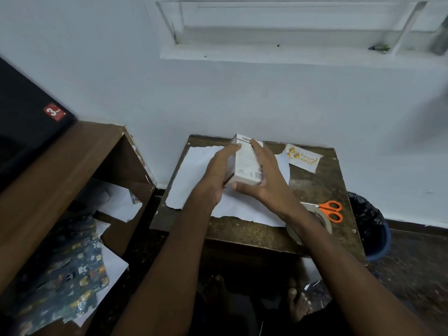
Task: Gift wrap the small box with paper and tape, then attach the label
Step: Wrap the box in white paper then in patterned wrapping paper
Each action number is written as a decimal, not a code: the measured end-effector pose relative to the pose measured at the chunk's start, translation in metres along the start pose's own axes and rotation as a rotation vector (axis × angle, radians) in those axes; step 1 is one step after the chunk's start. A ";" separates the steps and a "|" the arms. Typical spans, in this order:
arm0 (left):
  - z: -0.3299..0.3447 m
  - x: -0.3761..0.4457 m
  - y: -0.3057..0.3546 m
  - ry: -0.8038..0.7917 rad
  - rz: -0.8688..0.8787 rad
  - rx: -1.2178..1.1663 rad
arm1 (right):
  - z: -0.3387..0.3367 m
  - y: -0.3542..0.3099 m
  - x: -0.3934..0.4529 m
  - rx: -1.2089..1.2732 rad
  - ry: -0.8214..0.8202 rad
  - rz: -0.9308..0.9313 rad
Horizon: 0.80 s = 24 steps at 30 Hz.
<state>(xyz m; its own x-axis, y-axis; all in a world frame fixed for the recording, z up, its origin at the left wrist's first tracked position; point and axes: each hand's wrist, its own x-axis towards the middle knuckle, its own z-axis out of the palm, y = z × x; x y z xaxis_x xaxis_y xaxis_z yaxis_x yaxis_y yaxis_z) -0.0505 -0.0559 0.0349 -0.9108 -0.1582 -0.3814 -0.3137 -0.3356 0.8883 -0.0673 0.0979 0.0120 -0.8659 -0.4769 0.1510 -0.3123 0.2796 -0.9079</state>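
Box [246, 163] held above paper [194, 170] on table [315, 187], not yet set down. Left hand [215, 177] fingers curled on left face; right hand [264, 175] fingers wrapped over top and right side. Advice: seat box centred, square to paper edges, equal overhang both ends. Tape [326, 220], scissors [331, 209], label [303, 157] within reach at right.

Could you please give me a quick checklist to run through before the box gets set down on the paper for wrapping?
1. Small box held by both hands, left hand and right hand: ok.
2. Wrapping paper spread white side up on the table: ok.
3. Paper big enough for the box: cannot tell.
4. Tape roll on the table: ok, partly hidden by the right arm.
5. Scissors beside the tape: ok.
6. Label at the far right corner: ok.
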 end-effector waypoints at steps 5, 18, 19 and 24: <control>-0.014 0.005 -0.001 0.142 -0.025 0.118 | 0.008 0.012 0.001 -0.051 0.013 0.020; -0.013 0.004 -0.002 0.235 0.010 0.327 | 0.009 0.020 0.016 -0.148 -0.042 0.089; -0.014 0.005 -0.002 0.251 0.020 0.339 | 0.011 0.021 0.017 -0.155 -0.036 0.091; -0.015 0.007 -0.008 0.296 0.131 0.569 | 0.015 0.020 0.018 -0.154 -0.046 0.100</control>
<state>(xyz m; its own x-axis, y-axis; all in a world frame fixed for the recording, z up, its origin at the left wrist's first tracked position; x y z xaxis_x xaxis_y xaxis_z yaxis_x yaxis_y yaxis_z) -0.0508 -0.0682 0.0212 -0.8641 -0.4407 -0.2433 -0.3724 0.2346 0.8979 -0.0835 0.0827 -0.0092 -0.8778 -0.4772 0.0415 -0.2847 0.4500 -0.8464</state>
